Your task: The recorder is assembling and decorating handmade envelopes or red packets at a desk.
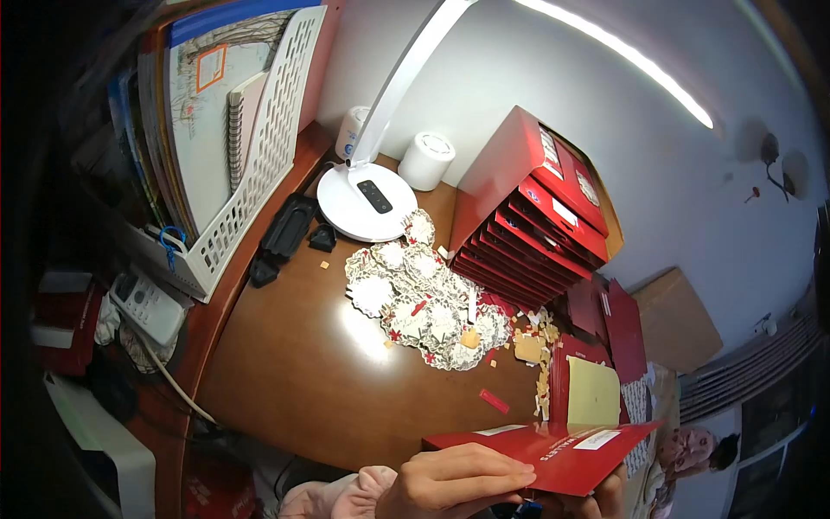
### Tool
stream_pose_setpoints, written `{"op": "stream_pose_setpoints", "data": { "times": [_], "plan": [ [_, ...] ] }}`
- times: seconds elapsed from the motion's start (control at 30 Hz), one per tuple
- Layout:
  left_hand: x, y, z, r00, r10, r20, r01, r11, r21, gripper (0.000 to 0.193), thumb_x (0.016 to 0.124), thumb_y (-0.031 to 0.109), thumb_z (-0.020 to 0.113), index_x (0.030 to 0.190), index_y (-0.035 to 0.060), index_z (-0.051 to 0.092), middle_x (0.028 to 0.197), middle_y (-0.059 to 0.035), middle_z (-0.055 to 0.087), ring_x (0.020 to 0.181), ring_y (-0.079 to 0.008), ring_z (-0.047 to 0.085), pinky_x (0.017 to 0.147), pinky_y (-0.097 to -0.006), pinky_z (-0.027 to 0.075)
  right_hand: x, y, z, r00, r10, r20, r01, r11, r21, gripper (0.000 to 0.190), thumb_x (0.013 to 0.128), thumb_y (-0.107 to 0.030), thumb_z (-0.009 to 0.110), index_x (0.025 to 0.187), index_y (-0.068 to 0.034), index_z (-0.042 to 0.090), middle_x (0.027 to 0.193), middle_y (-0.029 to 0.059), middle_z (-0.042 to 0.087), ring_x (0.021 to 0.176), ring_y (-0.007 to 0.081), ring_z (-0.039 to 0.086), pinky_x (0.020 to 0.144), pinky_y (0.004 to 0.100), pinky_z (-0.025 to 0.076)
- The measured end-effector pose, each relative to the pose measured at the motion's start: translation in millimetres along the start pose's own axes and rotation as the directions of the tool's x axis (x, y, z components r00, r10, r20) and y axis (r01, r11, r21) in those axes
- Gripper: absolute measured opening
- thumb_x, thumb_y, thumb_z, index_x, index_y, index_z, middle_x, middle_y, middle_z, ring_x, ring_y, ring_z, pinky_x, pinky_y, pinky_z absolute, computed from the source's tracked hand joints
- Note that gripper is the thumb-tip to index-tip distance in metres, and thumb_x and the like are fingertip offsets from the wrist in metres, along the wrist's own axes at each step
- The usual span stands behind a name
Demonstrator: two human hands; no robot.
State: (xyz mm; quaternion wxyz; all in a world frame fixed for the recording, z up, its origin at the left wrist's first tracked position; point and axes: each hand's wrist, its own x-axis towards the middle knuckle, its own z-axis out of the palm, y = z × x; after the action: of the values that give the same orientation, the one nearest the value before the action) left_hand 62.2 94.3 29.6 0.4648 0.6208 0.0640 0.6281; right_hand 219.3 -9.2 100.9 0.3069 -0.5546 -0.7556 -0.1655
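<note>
My left hand (pixel 463 473) lies at the bottom of the view with its fingers along the near edge of a folded red card wallet (pixel 561 457). From below, my right hand (pixel 609 493) grips the same wallet at its right corner, its palm hidden. White labels and print show on the red face. Beyond it, on the brown table (pixel 292 389), lies a pile of scalloped paper cutouts (pixel 421 305) with red and black patterns. Small yellowish scraps (pixel 543 383) are strewn to the pile's right, and a small red strip (pixel 494 401) lies nearer me.
A red box (pixel 496 162) of stacked red wallets stands behind the pile, beside a white desk lamp (pixel 368 201). At left are a white perforated rack (pixel 259 149) with books and a black tray (pixel 288 227). A yellow pad (pixel 593 392) lies right. Another person (pixel 690 447) is at far right.
</note>
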Motion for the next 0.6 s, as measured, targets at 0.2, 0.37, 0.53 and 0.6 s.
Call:
{"op": "stream_pose_setpoints", "data": {
  "times": [0.2, 0.37, 0.53, 0.6],
  "plan": [
    [5.5, 2.8, -4.4, 0.997, -0.005, 0.073, 0.003, 1.0, 0.021, 0.019, 0.075, 0.003, 0.075, 0.093, -0.0018, 0.071, 0.091, -0.0127, 0.07, 0.084, -0.0265, 0.068, 0.074, -0.0342, 0.055, 7.8, -4.6, -6.3, 0.996, -0.002, 0.091, 0.005, 0.999, -0.039, 0.02, 0.077, -0.012, 0.076, 0.093, 0.0, 0.072, 0.096, 0.0186, 0.066, 0.09, 0.0373, 0.064, 0.079, 0.0455, 0.052],
    [10.0, 5.9, -6.7, 0.992, -0.008, 0.125, 0.003, 0.999, 0.039, 0.02, 0.075, 0.004, 0.075, 0.093, -0.0017, 0.07, 0.091, -0.0131, 0.07, 0.084, -0.0276, 0.068, 0.074, -0.0351, 0.056, 13.2, -3.1, -10.6, 0.986, -0.037, 0.162, 0.049, 0.996, -0.076, 0.025, 0.076, -0.011, 0.076, 0.095, 0.003, 0.07, 0.094, 0.0199, 0.066, 0.087, 0.0371, 0.065, 0.078, 0.0446, 0.052],
    [8.6, 4.7, -4.9, 0.994, -0.003, 0.107, -0.001, 0.999, 0.032, 0.023, 0.075, 0.003, 0.076, 0.096, -0.0026, 0.07, 0.092, -0.0145, 0.069, 0.084, -0.0285, 0.068, 0.074, -0.0353, 0.056, 13.5, 0.2, -8.2, 0.989, -0.051, 0.14, 0.064, 0.994, -0.089, 0.021, 0.077, -0.011, 0.075, 0.092, 0.003, 0.069, 0.095, 0.0188, 0.066, 0.086, 0.0348, 0.066, 0.076, 0.0414, 0.053],
    [9.2, 8.5, -3.9, 0.994, -0.031, 0.101, 0.027, 0.999, 0.034, 0.024, 0.075, 0.003, 0.076, 0.096, -0.003, 0.07, 0.092, -0.0151, 0.069, 0.085, -0.0289, 0.068, 0.074, -0.0353, 0.056, 12.4, 1.3, -9.0, 0.99, -0.045, 0.137, 0.056, 0.995, -0.08, 0.02, 0.078, -0.012, 0.074, 0.091, 0.002, 0.069, 0.095, 0.0183, 0.067, 0.085, 0.034, 0.066, 0.076, 0.0404, 0.053]
  ]
}}
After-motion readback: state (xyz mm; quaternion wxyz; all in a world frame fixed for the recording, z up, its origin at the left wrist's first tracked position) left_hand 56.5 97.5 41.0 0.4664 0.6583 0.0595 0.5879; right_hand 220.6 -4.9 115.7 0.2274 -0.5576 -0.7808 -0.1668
